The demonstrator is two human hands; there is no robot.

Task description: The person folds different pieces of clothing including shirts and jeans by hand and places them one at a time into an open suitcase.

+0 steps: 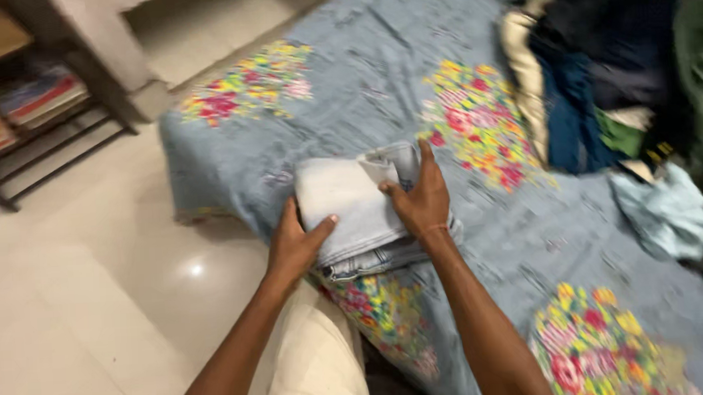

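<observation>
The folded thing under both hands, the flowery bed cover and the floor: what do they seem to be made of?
The folded garment looks like pale, washed denim: a stitched seam shows at its lower edge; the left hand and right hand press it. The bed cover seems a soft matte woven cloth, wrinkled, printed with flowers. The floor looks like polished tile or stone: it mirrors a light.
</observation>
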